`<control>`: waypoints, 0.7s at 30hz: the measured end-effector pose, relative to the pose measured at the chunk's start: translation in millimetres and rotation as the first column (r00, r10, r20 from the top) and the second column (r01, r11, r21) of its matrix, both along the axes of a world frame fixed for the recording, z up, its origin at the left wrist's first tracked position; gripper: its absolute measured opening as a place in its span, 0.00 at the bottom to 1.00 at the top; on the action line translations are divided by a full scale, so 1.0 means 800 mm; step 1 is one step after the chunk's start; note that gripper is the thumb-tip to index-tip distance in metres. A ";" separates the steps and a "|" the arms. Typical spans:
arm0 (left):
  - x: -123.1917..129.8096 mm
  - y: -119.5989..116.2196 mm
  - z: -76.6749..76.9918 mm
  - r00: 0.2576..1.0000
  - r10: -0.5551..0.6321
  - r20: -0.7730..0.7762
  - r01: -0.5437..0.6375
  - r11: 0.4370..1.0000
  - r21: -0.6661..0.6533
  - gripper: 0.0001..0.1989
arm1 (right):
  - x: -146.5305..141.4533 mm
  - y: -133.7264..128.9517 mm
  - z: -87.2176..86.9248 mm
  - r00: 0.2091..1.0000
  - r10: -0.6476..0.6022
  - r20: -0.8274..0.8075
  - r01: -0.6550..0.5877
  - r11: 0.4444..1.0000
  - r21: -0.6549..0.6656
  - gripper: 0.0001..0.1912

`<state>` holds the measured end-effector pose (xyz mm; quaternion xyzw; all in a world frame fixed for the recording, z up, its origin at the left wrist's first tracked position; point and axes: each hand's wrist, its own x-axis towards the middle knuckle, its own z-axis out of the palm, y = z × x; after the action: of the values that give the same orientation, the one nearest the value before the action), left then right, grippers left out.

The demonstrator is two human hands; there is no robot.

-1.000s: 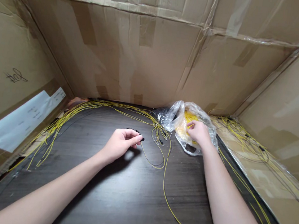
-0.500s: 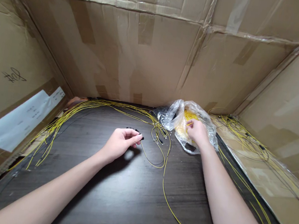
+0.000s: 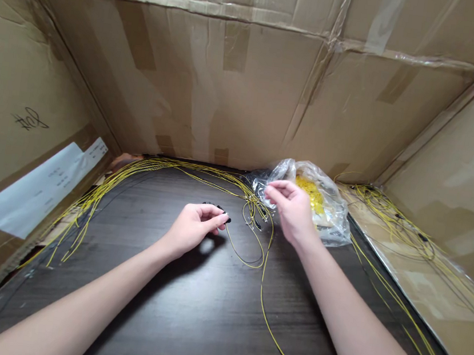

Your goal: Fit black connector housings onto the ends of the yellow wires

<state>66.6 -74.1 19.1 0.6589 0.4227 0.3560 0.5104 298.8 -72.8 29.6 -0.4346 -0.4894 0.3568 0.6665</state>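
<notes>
My left hand (image 3: 196,227) pinches a small black connector (image 3: 227,219) just above the table. From it a thin yellow wire (image 3: 236,253) loops to the right along the tabletop. My right hand (image 3: 295,210) is in the air to the right, thumb and fingertips pressed together; whatever they hold is too small to make out. Behind and beside that hand lies a clear plastic bag (image 3: 338,216) with many small yellow pieces (image 3: 311,191) inside. Between the hands, wire ends with little dark connectors (image 3: 258,225) rest on the table.
A bundle of yellow wires (image 3: 169,163) curves along the back and left of the dark wooden table (image 3: 185,321). More wires (image 3: 391,219) lie on the right-hand cardboard. Cardboard walls (image 3: 180,78) enclose the left, back and right, with a paper sheet (image 3: 36,193) at left.
My right hand has moved left, out from over the plastic bag, with its fingertips pinched. My left hand keeps its hold on the connector in almost the same place.
</notes>
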 end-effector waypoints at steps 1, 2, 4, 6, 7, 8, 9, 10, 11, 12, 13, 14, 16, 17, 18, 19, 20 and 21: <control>0.000 0.000 0.001 1.000 -0.003 0.001 0.003 1.000 0.004 0.15 | -0.017 -0.006 -0.002 0.990 0.115 -0.076 -0.120 0.991 -0.064 0.11; 0.000 -0.001 0.001 1.000 -0.006 0.003 0.006 1.000 0.009 0.15 | -0.032 -0.012 -0.005 0.970 0.196 -0.146 -0.213 0.970 -0.117 0.12; 0.001 -0.002 0.003 1.000 -0.011 0.014 0.010 1.000 0.023 0.14 | -0.053 -0.022 -0.011 0.926 0.290 -0.241 -0.335 0.926 -0.175 0.12; 0.001 -0.003 0.005 0.999 -0.016 0.029 0.015 0.999 0.036 0.14 | -0.064 -0.028 -0.015 0.892 0.339 -0.298 -0.406 0.892 -0.201 0.11; 0.002 -0.004 0.006 0.999 -0.017 0.036 0.015 0.999 0.040 0.14 | -0.067 -0.030 -0.016 0.881 0.352 -0.315 -0.426 0.881 -0.207 0.11; 0.002 -0.004 0.006 0.999 -0.016 0.041 0.014 0.999 0.043 0.14 | -0.067 -0.031 -0.017 0.874 0.360 -0.327 -0.438 0.874 -0.210 0.11; 0.002 -0.004 0.007 0.999 -0.014 0.045 0.012 0.999 0.046 0.14 | -0.067 -0.031 -0.018 0.871 0.362 -0.333 -0.443 0.871 -0.211 0.11; 0.001 -0.004 0.006 0.999 -0.010 0.047 0.008 0.999 0.049 0.14 | -0.067 -0.031 -0.019 0.872 0.361 -0.332 -0.441 0.873 -0.210 0.12; 0.001 -0.003 0.006 0.999 -0.005 0.048 0.003 0.999 0.053 0.14 | -0.066 -0.031 -0.019 0.875 0.357 -0.327 -0.435 0.877 -0.205 0.13; 0.001 -0.003 0.006 0.999 -0.002 0.048 -0.001 0.998 0.058 0.14 | -0.065 -0.030 -0.020 0.880 0.354 -0.316 -0.426 0.883 -0.197 0.14; 0.001 -0.003 0.005 0.999 0.000 0.049 -0.003 0.998 0.064 0.14 | -0.064 -0.029 -0.021 0.886 0.352 -0.303 -0.418 0.889 -0.187 0.15; 0.000 -0.002 0.005 0.999 0.001 0.049 -0.004 0.998 0.069 0.14 | -0.063 -0.028 -0.022 0.890 0.353 -0.288 -0.411 0.895 -0.175 0.16; 0.000 -0.002 0.004 0.999 0.000 0.050 -0.004 0.997 0.079 0.14 | -0.062 -0.025 -0.024 0.901 0.355 -0.250 -0.398 0.905 -0.150 0.17; 0.001 -0.003 0.005 0.999 -0.001 0.048 -0.003 0.997 0.081 0.14 | -0.062 -0.024 -0.026 0.909 0.352 -0.221 -0.387 0.911 -0.142 0.16; 0.001 -0.003 0.005 0.999 -0.001 0.043 -0.003 0.997 0.083 0.14 | -0.061 -0.023 -0.027 0.920 0.345 -0.185 -0.372 0.918 -0.139 0.16; 0.001 -0.004 0.006 0.999 -0.001 0.037 -0.002 0.997 0.083 0.14 | -0.061 -0.022 -0.028 0.931 0.334 -0.144 -0.354 0.925 -0.139 0.16; 0.001 -0.004 0.007 1.000 -0.001 0.030 -0.002 0.996 0.084 0.14 | -0.061 -0.022 -0.029 0.941 0.322 -0.103 -0.335 0.932 -0.141 0.16; 0.001 -0.005 0.008 1.000 0.000 0.026 -0.002 0.996 0.086 0.14 | -0.061 -0.022 -0.030 0.947 0.315 -0.066 -0.321 0.936 -0.144 0.15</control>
<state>67.6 -78.0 25.4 0.6753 0.4008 0.3824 0.4869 250.1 -90.5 5.7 -0.3921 -0.5103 0.5054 0.5748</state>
